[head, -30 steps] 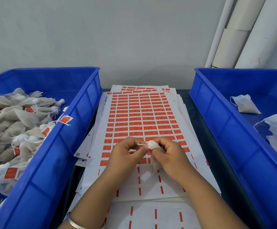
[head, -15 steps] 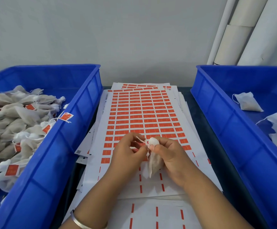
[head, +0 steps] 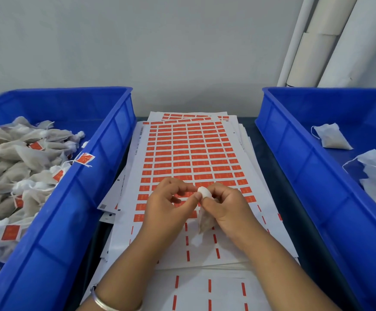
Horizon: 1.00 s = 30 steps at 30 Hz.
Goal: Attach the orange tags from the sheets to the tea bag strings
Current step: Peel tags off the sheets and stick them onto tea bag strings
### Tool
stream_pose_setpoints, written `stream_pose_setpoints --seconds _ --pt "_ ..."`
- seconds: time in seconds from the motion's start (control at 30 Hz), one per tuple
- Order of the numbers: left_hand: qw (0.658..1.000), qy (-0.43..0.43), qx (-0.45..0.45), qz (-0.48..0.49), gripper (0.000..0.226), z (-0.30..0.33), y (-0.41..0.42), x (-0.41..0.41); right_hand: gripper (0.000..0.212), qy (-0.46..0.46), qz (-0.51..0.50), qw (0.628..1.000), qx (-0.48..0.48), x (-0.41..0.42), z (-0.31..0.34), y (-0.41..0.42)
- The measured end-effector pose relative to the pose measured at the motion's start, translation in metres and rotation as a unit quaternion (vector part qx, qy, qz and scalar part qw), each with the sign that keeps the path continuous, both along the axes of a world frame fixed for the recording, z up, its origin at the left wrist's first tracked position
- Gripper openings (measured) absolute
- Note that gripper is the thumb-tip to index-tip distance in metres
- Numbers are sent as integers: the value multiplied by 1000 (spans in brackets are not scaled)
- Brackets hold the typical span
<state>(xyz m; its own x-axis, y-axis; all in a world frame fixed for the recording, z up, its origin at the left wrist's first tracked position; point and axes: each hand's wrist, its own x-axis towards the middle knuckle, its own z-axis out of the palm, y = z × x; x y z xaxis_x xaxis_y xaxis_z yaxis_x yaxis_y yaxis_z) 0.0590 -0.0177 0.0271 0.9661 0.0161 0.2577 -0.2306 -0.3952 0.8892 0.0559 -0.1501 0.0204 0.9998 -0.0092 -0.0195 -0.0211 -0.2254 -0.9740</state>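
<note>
Tea bag (head: pixel 205 221) pinched betw. left hand (head: pixel 168 207) & right hand (head: pixel 224 206) fingers (head: pixel 207 204), over tag sheets (head: pixel 189 158).

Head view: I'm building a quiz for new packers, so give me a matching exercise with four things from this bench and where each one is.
Things:
1. pile of tagged tea bags
2. untagged tea bags
3. sheet of orange tags
4. tea bag being worked on

Places:
A. flat on the table between the two bins
B. in the blue bin on the left
C. between the left hand and right hand
D. in the blue bin on the right

Pairs: 1-B, 2-D, 3-A, 4-C
</note>
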Motion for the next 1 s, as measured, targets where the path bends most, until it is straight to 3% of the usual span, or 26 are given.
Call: stream_pose_setpoints --seconds 0.2,0.3,0.43,0.5,0.73,0.9,1.0 --pt "999 13 29 14 19 -2 -1 2 10 0 13 1000 4 0 -1 0" --pt "999 37 25 2 15 -5 -1 4 12 50 34 994 95 -1 -3 2" --pt "998 52 -4 -21 17 -6 -2 3 18 127 91 949 275 0 1 -2" --pt "999 40 5 -17 20 -6 -3 3 20 142 102 936 305 0 4 -5" --pt "997 -46 55 20 38 -8 -1 -1 14 138 46 949 278 0 2 -1" --pt "996 -54 56 -36 29 -8 -1 -3 11 129 19 956 262 3 2 -5" --pt "993 -71 93 -31 19 -7 1 -2 18 88 2 979 183 2 1 -5"
